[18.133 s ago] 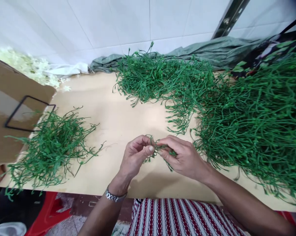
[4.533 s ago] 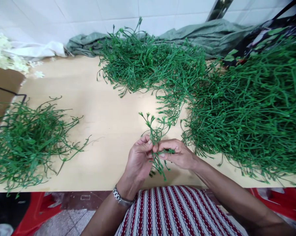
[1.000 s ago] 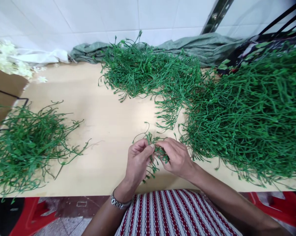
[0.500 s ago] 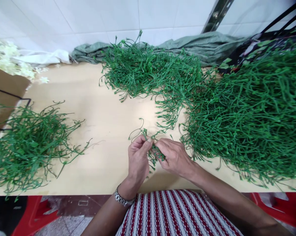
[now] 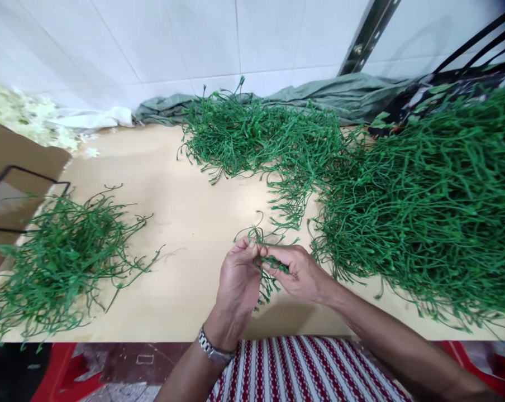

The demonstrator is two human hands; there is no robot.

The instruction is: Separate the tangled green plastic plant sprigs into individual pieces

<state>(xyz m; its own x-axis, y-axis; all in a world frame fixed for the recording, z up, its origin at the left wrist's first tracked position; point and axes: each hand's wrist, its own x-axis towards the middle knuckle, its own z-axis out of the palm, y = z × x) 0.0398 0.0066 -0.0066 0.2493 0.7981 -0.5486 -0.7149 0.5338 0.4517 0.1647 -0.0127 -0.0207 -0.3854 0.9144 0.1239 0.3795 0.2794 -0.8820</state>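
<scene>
My left hand (image 5: 238,279) pinches a thin green plastic stem (image 5: 256,233) between thumb and forefinger, its curled end sticking up past the fingertips. Close against it, my right hand (image 5: 300,273) is closed on a small bunch of green stems (image 5: 279,263). More stem ends hang below, between the two hands. The fingertips of both hands nearly meet, so exactly where they grip is partly hidden. Just beyond them lies the fringe of a back pile of green stems (image 5: 261,134).
A large heap of green stems (image 5: 428,212) covers the right side of the table (image 5: 181,279). A looser pile of stems (image 5: 68,251) lies at left, beside a cardboard box (image 5: 22,153) with black wire. Pale flowers (image 5: 22,111) and rolled green cloth (image 5: 319,95) line the wall.
The view has shifted, so everything sits slightly lower and most things further right. My hands stay together at the stems, with the right fingers slightly repositioned.
</scene>
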